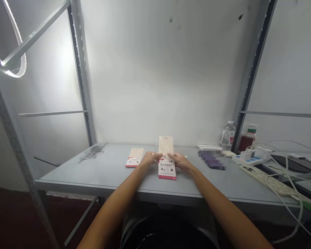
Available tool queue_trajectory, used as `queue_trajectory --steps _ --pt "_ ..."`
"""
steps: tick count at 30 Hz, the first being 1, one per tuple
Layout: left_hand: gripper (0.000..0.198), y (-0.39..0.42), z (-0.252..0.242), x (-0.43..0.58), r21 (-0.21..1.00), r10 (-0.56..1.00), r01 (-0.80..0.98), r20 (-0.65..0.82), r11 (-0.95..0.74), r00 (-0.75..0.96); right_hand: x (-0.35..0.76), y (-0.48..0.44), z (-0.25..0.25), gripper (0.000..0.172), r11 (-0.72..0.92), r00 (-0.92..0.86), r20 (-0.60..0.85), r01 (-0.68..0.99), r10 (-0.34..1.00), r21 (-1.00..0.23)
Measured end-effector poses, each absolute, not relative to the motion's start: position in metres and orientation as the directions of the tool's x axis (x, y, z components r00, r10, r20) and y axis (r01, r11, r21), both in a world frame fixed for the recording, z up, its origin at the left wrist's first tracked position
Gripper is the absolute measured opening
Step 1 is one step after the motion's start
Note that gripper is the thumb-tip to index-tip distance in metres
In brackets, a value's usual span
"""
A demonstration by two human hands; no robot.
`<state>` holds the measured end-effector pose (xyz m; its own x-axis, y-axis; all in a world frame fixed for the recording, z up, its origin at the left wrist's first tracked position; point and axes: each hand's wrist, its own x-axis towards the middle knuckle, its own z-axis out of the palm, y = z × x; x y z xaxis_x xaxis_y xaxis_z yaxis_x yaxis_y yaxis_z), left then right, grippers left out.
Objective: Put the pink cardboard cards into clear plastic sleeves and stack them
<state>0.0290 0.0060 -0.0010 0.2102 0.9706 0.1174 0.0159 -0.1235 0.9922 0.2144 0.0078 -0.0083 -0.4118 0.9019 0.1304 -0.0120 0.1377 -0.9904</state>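
Note:
My left hand (150, 158) and my right hand (179, 160) both pinch the sides of a cream packet (167, 159) with a red bottom edge and a large "4" on it, wrapped in clear plastic. The packet lies lengthwise on the grey table (109, 173), its far end lifted slightly. A second, similar packet (134, 157) lies flat on the table just left of my left hand.
To the right are a white box (209, 147), a blurred dark item (213, 159), a water bottle (227, 135), a red-filled jar (248, 139), a power strip (268, 180) and white cables (287, 173). Metal shelf uprights (85, 90) flank the table.

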Motion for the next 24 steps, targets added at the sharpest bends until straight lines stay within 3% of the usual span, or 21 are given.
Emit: queue_trajectory --steps 4,9,14,24 --pt "0.044 0.008 0.001 0.029 0.991 0.980 -0.058 0.128 -0.120 0.152 0.215 0.013 -0.012 0.032 0.168 -0.412 0.148 0.011 0.899 -0.986" --pt "0.061 0.005 0.009 0.028 0.966 0.967 -0.254 0.102 -0.041 0.232 0.217 0.016 -0.012 0.032 0.185 -0.341 0.164 0.030 0.926 -0.982" --pt "0.041 -0.001 0.010 0.028 0.976 0.938 -0.190 0.162 -0.106 0.307 0.218 0.015 -0.010 0.034 0.181 -0.316 0.154 0.056 0.936 -0.982" --pt "0.030 -0.005 0.010 0.031 0.993 0.962 -0.025 0.121 -0.118 0.247 0.216 0.010 -0.009 0.036 0.191 -0.463 0.147 0.049 0.874 -0.980"
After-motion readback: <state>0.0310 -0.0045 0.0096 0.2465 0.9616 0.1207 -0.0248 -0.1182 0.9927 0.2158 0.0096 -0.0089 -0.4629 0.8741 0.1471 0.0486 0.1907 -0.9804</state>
